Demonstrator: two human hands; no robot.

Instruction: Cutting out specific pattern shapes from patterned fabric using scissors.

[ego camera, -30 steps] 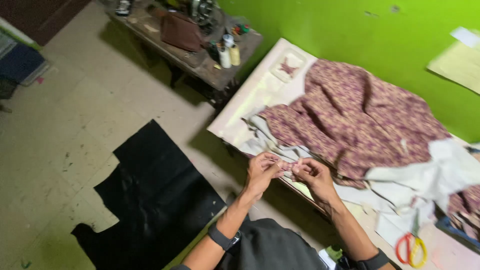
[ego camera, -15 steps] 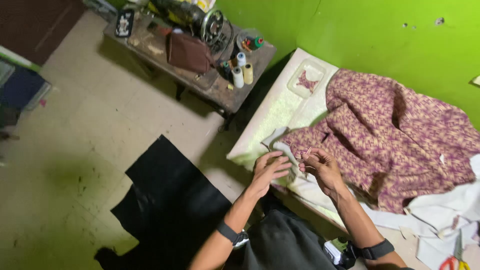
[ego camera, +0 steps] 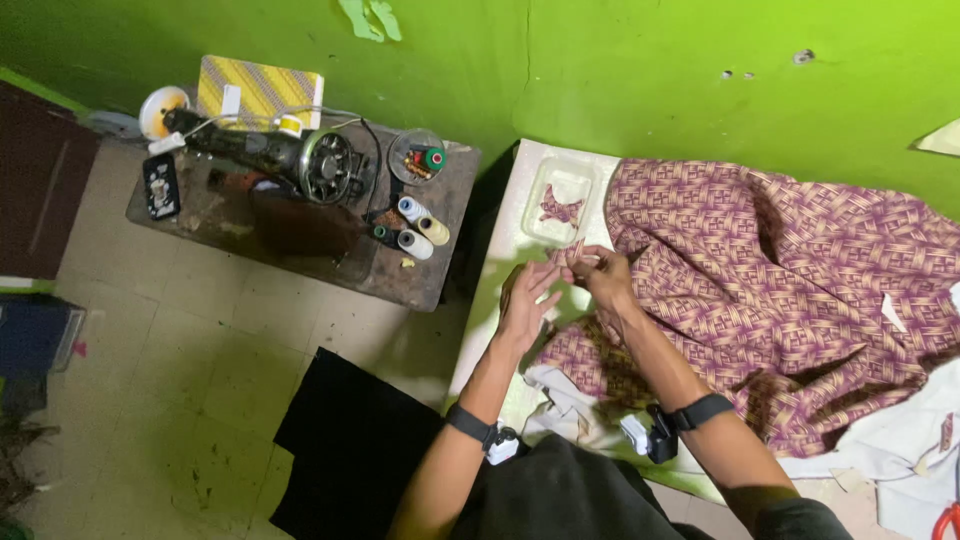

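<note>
Small purple patterned fabric scrap (ego camera: 568, 254) mostly hidden between the fingers; grip unclear. Red-handled scissors (ego camera: 948, 522) cut off at right edge. White cloth (ego camera: 900, 455) runs out of frame.

Purple-patterned cloth (ego camera: 790, 270); green wall (ego camera: 650, 70).
</note>
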